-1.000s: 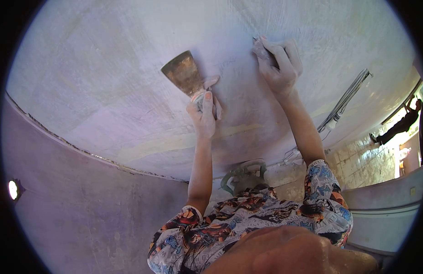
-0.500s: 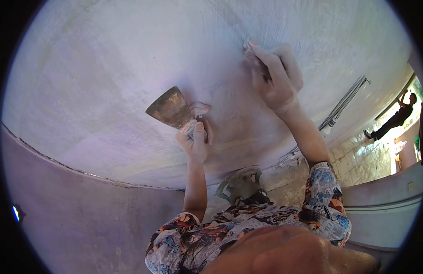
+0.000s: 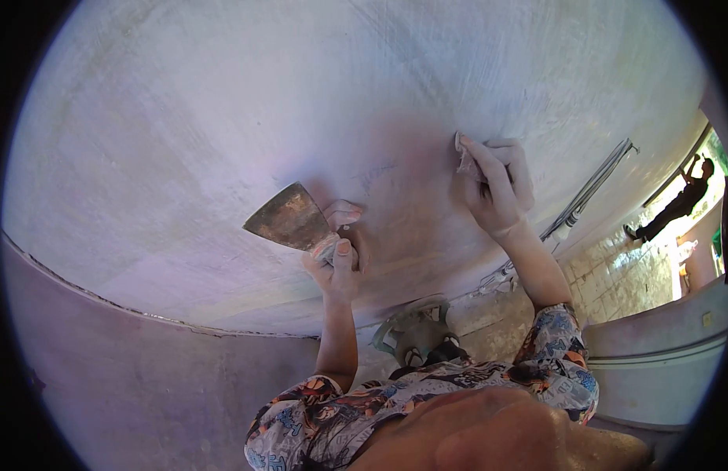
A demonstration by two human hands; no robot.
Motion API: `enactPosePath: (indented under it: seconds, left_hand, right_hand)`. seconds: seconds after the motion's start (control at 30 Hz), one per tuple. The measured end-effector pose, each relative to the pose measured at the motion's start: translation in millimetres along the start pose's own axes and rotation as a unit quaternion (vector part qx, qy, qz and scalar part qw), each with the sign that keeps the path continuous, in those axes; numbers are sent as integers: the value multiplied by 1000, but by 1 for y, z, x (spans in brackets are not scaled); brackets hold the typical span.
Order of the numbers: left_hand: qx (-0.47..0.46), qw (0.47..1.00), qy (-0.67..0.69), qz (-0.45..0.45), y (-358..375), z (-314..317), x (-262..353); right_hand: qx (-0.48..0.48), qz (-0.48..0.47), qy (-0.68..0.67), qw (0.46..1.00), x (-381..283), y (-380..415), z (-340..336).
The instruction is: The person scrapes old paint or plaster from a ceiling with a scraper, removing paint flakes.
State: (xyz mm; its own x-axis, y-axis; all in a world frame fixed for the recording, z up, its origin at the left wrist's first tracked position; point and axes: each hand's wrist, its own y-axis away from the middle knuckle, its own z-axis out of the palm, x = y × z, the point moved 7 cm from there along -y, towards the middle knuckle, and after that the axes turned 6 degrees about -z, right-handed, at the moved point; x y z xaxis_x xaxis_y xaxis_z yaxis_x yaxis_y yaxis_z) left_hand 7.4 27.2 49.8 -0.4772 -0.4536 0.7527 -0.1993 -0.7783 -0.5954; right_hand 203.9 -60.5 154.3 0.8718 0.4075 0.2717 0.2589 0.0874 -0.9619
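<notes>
My left hand (image 3: 335, 267) is wrapped round the handle of a putty knife (image 3: 292, 216). Its wide, stained metal blade points up and left, close in front of the whitish plastered wall (image 3: 183, 118). Higher and to the right, my right hand (image 3: 497, 184) pinches a small folded piece of sandpaper (image 3: 464, 159), dusted white, right at the wall surface. Pale dust coats the fingers of both hands. Most of the sandpaper is hidden behind the fingers.
A bundle of cables (image 3: 588, 192) sticks out of the wall to the right. Below me, feet stand on a greenish plastic chair (image 3: 387, 334). Another wall (image 3: 144, 377) meets this one at lower left. A person (image 3: 682, 204) is at a bright opening far right.
My right hand has moved down and a little right along the wall with the sandpaper. The left hand and putty knife sit slightly lower in view; feet on the chair now show.
</notes>
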Motion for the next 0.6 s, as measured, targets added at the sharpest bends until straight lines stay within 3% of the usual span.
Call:
enactPosePath:
  seconds: [0.2,0.33,0.5,0.6]
  left_hand:
    - [19,999,36,-20,2,1,2]
    - [1,999,41,-9,-2,2,2]
    - [4,1000,3,-5,-1,0,1]
    - [1,1000,14,3,-1,4,2]
  right_hand:
    - [3,-37,10,999,4,-54,13]
    - [-18,13,11,1000,2,-4,1]
    - [-32,-12,17,999,7,-51,12]
    - [-19,22,34,999,8,-20,1]
